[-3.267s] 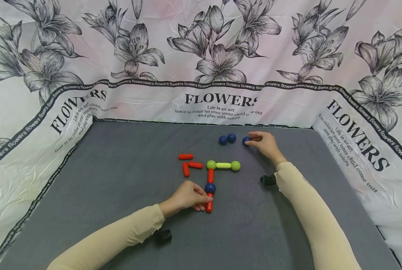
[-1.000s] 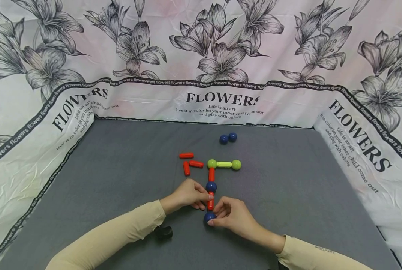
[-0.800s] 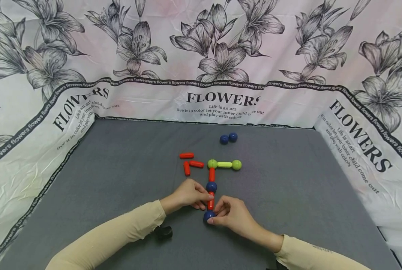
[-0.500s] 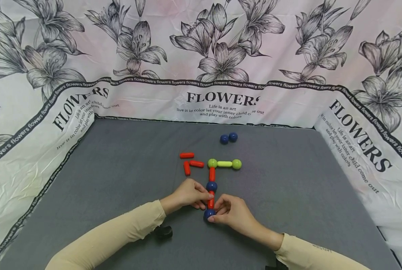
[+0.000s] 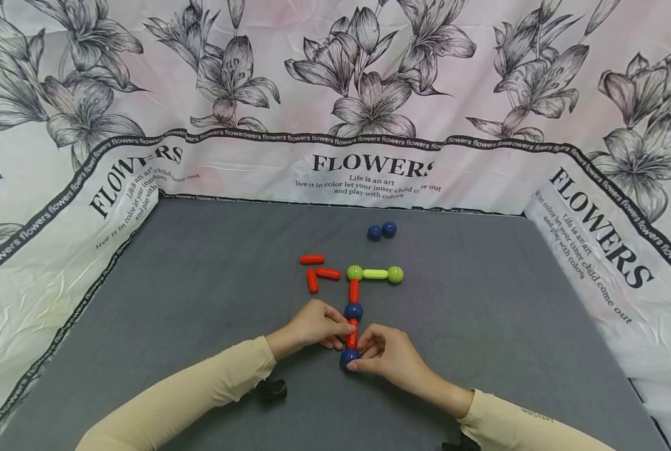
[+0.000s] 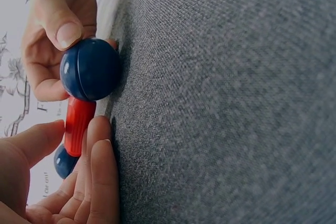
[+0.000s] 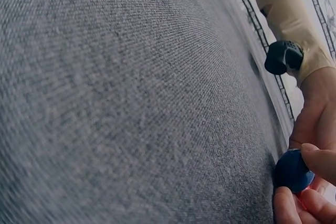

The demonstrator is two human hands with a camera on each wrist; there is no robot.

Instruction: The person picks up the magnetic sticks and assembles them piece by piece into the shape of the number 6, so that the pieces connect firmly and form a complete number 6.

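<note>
My left hand [image 5: 315, 324] pinches a red rod [image 6: 80, 124] between thumb and fingers. A blue ball [image 6: 93, 69] touches the near end of that rod, and my right hand [image 5: 394, 358] pinches this ball. At the rod's far end sits another blue ball [image 5: 353, 311]. A second red rod [image 5: 354, 291] runs from there up to a green ball [image 5: 355, 272]. From that corner a light green rod [image 5: 375, 274] leads right to another green ball [image 5: 395, 274]. In the right wrist view the pinched ball is partly hidden by fingers.
Three loose red rods [image 5: 328, 274] lie left of the joined pieces on the grey cloth [image 5: 228, 263]. Two blue balls [image 5: 389, 229] sit near the back. Flower-printed fabric [image 5: 369, 100] stands around the table's back and sides. A dark device [image 5: 273, 389] is under the left wrist.
My right hand has brought a blue ball from the back right to the near end of the row and pushed it against the red rod. My left hand has kept its grip on the rod.
</note>
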